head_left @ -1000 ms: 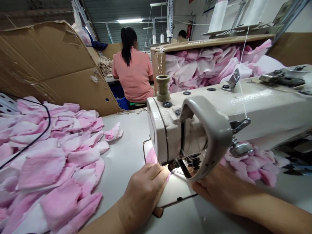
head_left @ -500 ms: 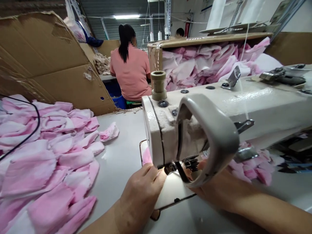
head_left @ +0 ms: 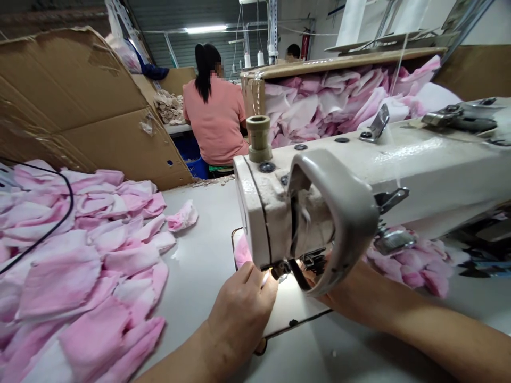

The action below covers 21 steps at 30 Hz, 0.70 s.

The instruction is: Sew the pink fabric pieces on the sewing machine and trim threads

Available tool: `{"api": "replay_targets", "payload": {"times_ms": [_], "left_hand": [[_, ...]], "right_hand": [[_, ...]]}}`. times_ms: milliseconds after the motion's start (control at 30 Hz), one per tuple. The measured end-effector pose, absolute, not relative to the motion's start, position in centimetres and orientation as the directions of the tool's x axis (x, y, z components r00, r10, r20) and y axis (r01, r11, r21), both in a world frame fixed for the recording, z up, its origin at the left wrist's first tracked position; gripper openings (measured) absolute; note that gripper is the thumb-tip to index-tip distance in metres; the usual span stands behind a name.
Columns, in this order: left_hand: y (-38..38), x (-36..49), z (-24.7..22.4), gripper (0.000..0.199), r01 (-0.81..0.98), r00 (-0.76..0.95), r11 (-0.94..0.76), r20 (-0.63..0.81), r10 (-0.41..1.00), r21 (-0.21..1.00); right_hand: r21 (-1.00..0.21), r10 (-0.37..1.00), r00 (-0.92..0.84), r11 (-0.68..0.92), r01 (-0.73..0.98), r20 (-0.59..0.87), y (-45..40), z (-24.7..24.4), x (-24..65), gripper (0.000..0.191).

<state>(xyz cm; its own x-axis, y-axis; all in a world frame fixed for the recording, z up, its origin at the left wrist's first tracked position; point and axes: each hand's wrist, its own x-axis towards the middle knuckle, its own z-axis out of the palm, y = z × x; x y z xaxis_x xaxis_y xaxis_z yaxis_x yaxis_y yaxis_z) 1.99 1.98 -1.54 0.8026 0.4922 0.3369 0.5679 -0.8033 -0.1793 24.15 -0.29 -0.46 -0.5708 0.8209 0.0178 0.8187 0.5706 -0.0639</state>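
My left hand (head_left: 241, 308) presses down on a pink-and-white fabric piece (head_left: 242, 251) just in front of the presser foot (head_left: 281, 270) of a cream industrial sewing machine (head_left: 319, 202). Most of that piece is hidden by the machine head. My right hand (head_left: 351, 287) lies on the far side of the head, its fingers partly hidden behind the grey hand guard (head_left: 339, 223). Under the lit needle area sits a pale flat plate with a dark rim (head_left: 295, 303). Both hands are close to it.
A large heap of pink fabric pieces (head_left: 80, 271) covers the table's left side, crossed by a black cable (head_left: 48, 229). More pieces lie right of the machine (head_left: 415, 266) and fill a cardboard-edged bin (head_left: 335, 98). A co-worker in a pink shirt (head_left: 215, 122) sits beyond.
My left hand has shifted slightly right towards the presser foot, uncovering more of the pink piece. The head view has also moved a little.
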Motion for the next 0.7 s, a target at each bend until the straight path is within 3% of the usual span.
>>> {"api": "replay_targets", "payload": {"times_ms": [100, 267, 433, 533, 700], "left_hand": [[2.0, 2.1, -1.4, 0.022, 0.555, 0.811, -0.815, 0.328, 0.484, -0.169], [2.0, 2.1, -1.3, 0.021, 0.561, 0.798, -0.813, 0.368, 0.478, -0.159], [2.3, 1.5, -1.3, 0.016, 0.546, 0.787, -0.838, 0.342, 0.514, 0.002], [2.4, 1.3, -0.9, 0.014, 0.544, 0.751, -0.837, 0.408, 0.519, 0.064], [2.4, 1.2, 0.1, 0.022, 0.567, 0.695, -0.821, 0.496, 0.521, 0.069]], "right_hand": [[-0.051, 0.807, -0.586, 0.590, 0.806, 0.076, -0.4, -1.3, 24.4, 0.021], [-0.149, 0.834, -0.536, 0.551, 0.821, 0.130, -0.1, -0.4, 24.4, 0.021], [-0.231, 0.851, -0.519, 0.523, 0.821, 0.082, 0.2, 1.5, 24.9, 0.017], [-0.246, 0.847, -0.523, 0.528, 0.812, 0.093, 0.2, 1.6, 25.6, 0.012], [-0.264, 0.826, -0.552, 0.562, 0.784, 0.117, 0.3, 1.6, 25.7, 0.014]]}}
